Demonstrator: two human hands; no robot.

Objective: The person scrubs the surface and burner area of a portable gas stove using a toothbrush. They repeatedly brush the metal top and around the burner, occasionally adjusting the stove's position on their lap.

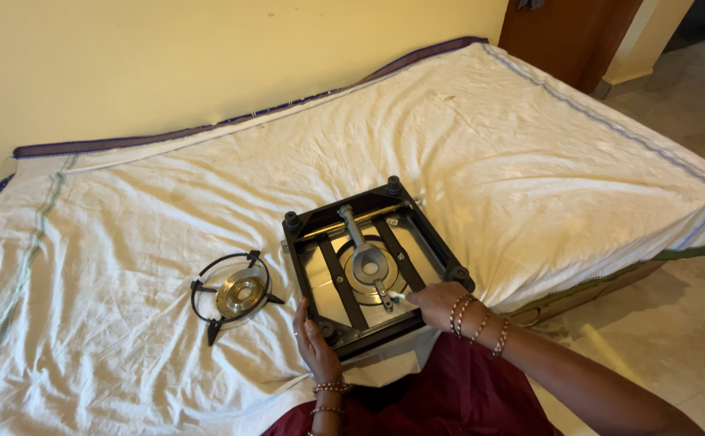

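So there's a single-burner gas stove with a black square metal frame lying flipped upside down on a white bedsheet with blue and green borders, close to the near edge of the bed. You can see its shiny steel underside, the black cross bars, four round black rubber feet at the corners, and the grey metal burner pipe with a ring-shaped end running down the middle.

The left hand is resting on the near-left corner of the frame, fingers laid flat along the edge, more steadying it than clamping it. It's not wrapped around anything.

The right hand is over the near-right part of the stove, fingers pinched on a small tool with a pale greenish handle. The tip points toward the little fitting just below the burner ring. Can't tell if the tip is actually touching it, too small to see.

Off to the left of the stove, apart from it, sits a round black wire pan support with a brass-coloured round burner cap inside its ring.

Both wrists have beaded bracelets. Yellow wall behind the bed, tiled floor on the right.
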